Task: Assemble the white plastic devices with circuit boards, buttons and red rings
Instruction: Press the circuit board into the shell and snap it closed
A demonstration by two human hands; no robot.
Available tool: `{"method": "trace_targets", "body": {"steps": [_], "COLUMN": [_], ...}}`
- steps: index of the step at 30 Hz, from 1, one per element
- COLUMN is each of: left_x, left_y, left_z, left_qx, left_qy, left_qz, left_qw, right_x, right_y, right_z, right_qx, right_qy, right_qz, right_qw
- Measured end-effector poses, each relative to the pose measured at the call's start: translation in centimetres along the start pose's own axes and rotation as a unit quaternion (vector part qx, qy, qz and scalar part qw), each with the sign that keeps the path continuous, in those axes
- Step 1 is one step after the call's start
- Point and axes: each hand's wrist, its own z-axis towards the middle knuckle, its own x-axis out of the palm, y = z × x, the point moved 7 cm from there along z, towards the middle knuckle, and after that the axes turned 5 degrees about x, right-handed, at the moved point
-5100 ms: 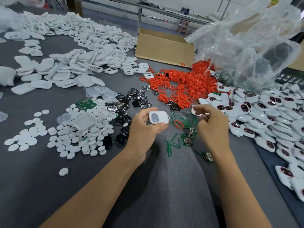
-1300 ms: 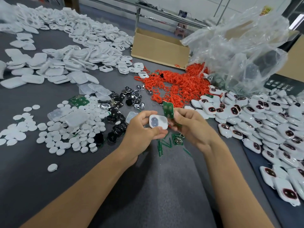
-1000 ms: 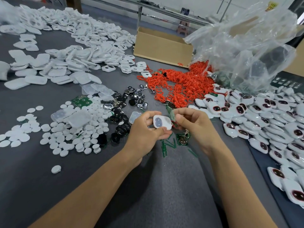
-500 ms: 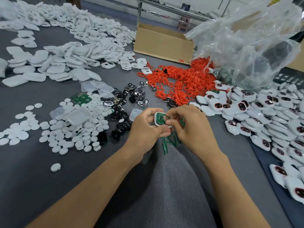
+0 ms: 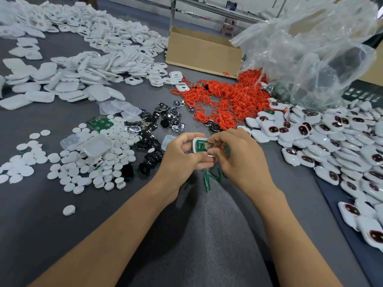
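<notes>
Far left: loose white discs (image 5: 87, 162) spread over the grey surface (image 5: 51, 224), one disc lying apart nearer the camera. Behind them, along the far left, a broad heap of white shells (image 5: 87, 65).

Left of centre: a loose green board (image 5: 101, 123) lies flat at the far edge of the discs. Clear plastic covers (image 5: 91, 145) rest on the discs. Just right of these is a scatter of black and silver pieces (image 5: 165, 119).

Centre: left hand (image 5: 182, 156) holds a white casing (image 5: 194, 145) just above the surface, open side up, fingers curled round its left edge and thumb under its near edge. A circuit board (image 5: 200, 146) sits inside the casing, green face up. Right hand (image 5: 240, 160) is curled, thumb and forefinger pinching at a small round silver part (image 5: 209, 145) on the board's right end. Whether that part is fixed to the board, I cannot tell. Thin green strips (image 5: 211, 177) lie on the surface under both hands.

Behind centre: an open cardboard box (image 5: 199, 52) stands at the far edge. In front of it and to the right is a tangled pile of red rings (image 5: 228, 100).

Right: a large crumpled clear bag (image 5: 310, 48) touches the ring pile. Below it, white devices with dark oval windows (image 5: 331, 141) are heaped along the right edge down to the near corner.
</notes>
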Motion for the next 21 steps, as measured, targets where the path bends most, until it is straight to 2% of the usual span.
{"method": "trace_targets", "body": {"steps": [21], "left_x": [0.14], "left_y": [-0.09], "left_z": [-0.16], "left_qx": [0.0], "left_qy": [-0.015], "left_qz": [0.011], "left_qw": [1.0], "right_x": [0.43], "right_y": [0.09], "right_z": [-0.09], "right_qx": [0.002], "right_qy": [-0.002], "right_qz": [0.004], "right_qw": [1.0]}}
